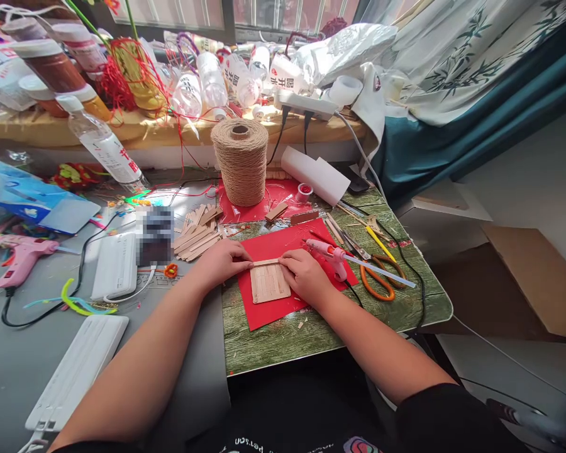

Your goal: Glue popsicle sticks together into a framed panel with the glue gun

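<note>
A small square panel of wooden craft sticks point(270, 286) lies flat on a red sheet point(259, 318). One craft stick point(266, 262) runs crosswise along its far edge. My left hand point(222, 263) pinches the left end of that crosswise stick. At its right end, the fingers of my right hand point(304, 274) are closed on the stick and the panel's corner. Just right of my right hand rests a pink glue gun point(327, 251) with a glue stick poking out of its back. Loose craft sticks point(198, 236) are piled beyond my left hand.
Behind the sheet stands a large twine spool point(240, 167). Orange-handled scissors point(377, 283) and a yellow pen point(380, 243) lie to the right. Further left are a second pink glue gun point(26, 255), a white power bank point(116, 267) and a power strip point(78, 371). Cables cross the table.
</note>
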A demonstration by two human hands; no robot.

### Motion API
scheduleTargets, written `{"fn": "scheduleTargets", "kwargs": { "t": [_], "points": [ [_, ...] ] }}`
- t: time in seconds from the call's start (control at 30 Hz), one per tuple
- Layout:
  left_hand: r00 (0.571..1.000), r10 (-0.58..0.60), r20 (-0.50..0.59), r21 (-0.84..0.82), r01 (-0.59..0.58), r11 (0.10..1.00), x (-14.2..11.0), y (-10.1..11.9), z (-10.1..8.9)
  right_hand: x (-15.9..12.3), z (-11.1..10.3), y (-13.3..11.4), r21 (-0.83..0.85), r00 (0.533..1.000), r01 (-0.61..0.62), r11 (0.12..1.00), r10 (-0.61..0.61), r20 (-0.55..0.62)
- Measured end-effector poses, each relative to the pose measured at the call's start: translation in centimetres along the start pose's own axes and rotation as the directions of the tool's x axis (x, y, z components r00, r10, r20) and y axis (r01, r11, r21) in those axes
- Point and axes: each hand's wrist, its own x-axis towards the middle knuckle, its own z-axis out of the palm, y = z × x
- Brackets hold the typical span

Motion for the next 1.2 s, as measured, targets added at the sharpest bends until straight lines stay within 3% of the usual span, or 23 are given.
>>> {"fn": "scheduleTargets", "kwargs": {
  "t": [0.2,0.57,0.9,0.97,1.03,1.13,1.2],
  "points": [
    [1.000,-0.026,-0.014,0.028,0.026,0.999,-0.1,0.4,0.0,0.2,-0.2,0.6,0.050,0.999,-0.049,0.998,0.050,-0.022],
    [0.999,0.000,0.048,0.032,-0.001,0.999,-0.4,0.7,-0.2,0.3,-0.1,0.8,0.030,0.999,-0.036,0.999,0.037,-0.025],
    [1.000,-0.003,-0.008,0.127,0.004,0.992,-0.9,1.7,0.2,0.1,-1.0,0.2,0.022,1.000,-0.011,1.000,0.011,-0.023],
    [0.999,-0.024,-0.042,0.130,0.029,0.991,-1.0,1.9,-0.3,0.2,-1.1,0.1,0.025,1.000,-0.009,1.000,0.009,-0.014],
    [0.983,-0.093,-0.159,0.125,0.114,0.986,-1.2,1.7,-1.2,0.3,-1.1,0.0,0.041,1.000,-0.013,0.999,0.014,-0.014],
    [0.890,-0.155,-0.429,0.199,0.260,0.945,-1.8,0.7,-2.9,0.5,-1.1,-0.3,0.067,1.000,0.009,0.998,-0.011,0.019],
    [0.846,-0.166,-0.507,0.259,0.333,0.907,-2.2,0.0,-3.9,0.6,-1.2,-0.5,0.070,0.997,0.034,0.997,-0.038,0.064]
  ]
}}
